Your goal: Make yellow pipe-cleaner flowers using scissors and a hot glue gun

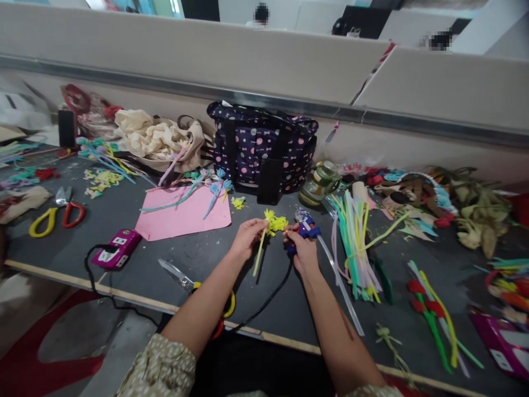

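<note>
Between thumb and fingers, my left hand (248,238) pinches a thin yellow fuzzy stem (259,255) that slants down toward me. At its top sits a ruffled yellow flower-like piece (276,222), between my two hands. My right hand (303,248) is closed around a blue glue gun (306,227), its fingertips beside the yellow piece. A long clear glue stick (341,286) sticks out behind the gun, and a black cord (268,302) runs from it toward the table edge. Small yellow scraps (238,203) lie just beyond my left hand.
Scissors (177,274) lie partly under my left forearm; another pair (61,207) is farther left. A pink sheet (185,218), a purple box (118,249) and a patterned bag (264,143) with a phone (270,181) surround the work. Bundled fuzzy stems (357,248) and a green jar (319,183) stand right.
</note>
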A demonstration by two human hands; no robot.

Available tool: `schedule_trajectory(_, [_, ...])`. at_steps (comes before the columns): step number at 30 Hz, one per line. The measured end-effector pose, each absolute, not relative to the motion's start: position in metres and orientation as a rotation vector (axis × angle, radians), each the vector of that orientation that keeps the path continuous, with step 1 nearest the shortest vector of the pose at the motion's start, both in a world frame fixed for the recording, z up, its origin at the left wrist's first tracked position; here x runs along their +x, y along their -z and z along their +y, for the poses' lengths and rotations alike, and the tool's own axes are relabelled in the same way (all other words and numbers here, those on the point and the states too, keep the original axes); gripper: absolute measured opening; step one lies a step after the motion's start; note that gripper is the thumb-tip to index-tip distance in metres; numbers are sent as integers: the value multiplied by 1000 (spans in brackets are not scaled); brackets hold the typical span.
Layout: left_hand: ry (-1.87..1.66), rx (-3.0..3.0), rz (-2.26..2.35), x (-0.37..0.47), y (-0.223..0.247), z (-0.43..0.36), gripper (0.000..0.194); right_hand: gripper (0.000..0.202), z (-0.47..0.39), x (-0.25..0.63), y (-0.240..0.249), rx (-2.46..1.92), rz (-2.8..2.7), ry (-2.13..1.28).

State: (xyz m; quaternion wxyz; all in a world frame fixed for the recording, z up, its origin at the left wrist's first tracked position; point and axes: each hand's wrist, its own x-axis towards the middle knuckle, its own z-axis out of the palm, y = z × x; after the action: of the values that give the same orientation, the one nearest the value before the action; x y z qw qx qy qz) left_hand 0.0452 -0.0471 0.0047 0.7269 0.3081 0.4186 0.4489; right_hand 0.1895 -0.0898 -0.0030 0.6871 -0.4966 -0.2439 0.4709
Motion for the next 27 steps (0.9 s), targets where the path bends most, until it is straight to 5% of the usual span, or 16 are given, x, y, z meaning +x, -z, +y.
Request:
schedule_trajectory(15, [-973, 686, 948, 46, -8, -49, 29, 30, -90, 192, 4, -1143, -567, -1092])
schedule_trajectory(27, [-1116, 610, 978, 45, -10, -46, 22, 27, -91, 185, 10, -2138, -1607, -241])
